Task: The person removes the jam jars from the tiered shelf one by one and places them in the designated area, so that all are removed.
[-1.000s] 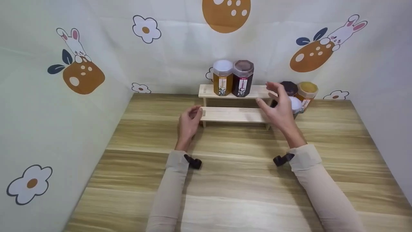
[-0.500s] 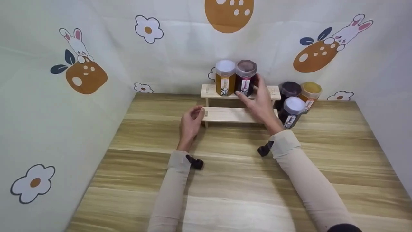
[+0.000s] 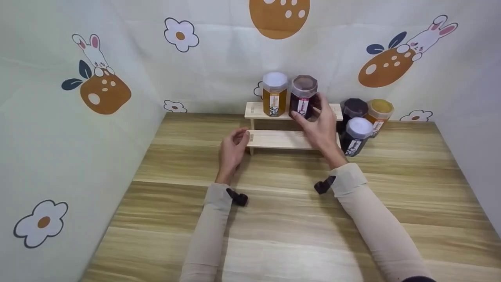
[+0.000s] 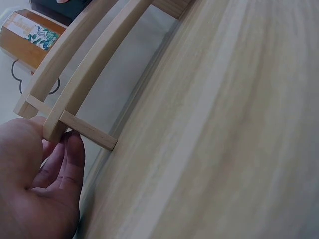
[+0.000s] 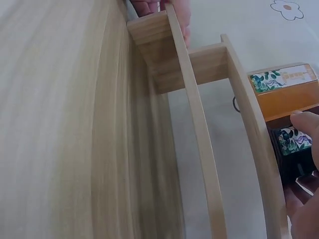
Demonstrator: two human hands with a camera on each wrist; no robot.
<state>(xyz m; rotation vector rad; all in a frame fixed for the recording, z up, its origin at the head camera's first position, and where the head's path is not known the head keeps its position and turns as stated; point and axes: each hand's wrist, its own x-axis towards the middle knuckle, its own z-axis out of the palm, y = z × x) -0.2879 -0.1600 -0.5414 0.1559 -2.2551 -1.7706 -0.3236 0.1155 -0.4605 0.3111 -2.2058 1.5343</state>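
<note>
A two-step wooden rack [image 3: 278,139] stands against the back wall. My left hand [image 3: 232,152] pinches the left end of its lower step; the left wrist view shows the thumb and fingers around that board end [image 4: 56,130]. My right hand [image 3: 321,131] grips a dark eight-sided jar [image 3: 304,91] at the upper step, thumb across the front near its label and fingers around its right side. An amber jar with a white lid [image 3: 274,94] stands on the upper step to the left of it, with a narrow gap between the two.
Right of the rack, three more jars stand close together on the wooden table [image 3: 274,219]: a dark one [image 3: 355,107], an amber one with a yellow top [image 3: 379,111] and a dark one with a white lid [image 3: 356,137]. Printed cloth walls [image 3: 219,58] enclose the table.
My right hand has moved left from beside the loose jars and taken hold of the dark jar. That jar has shifted slightly right, away from the amber jar. My left hand has stayed put.
</note>
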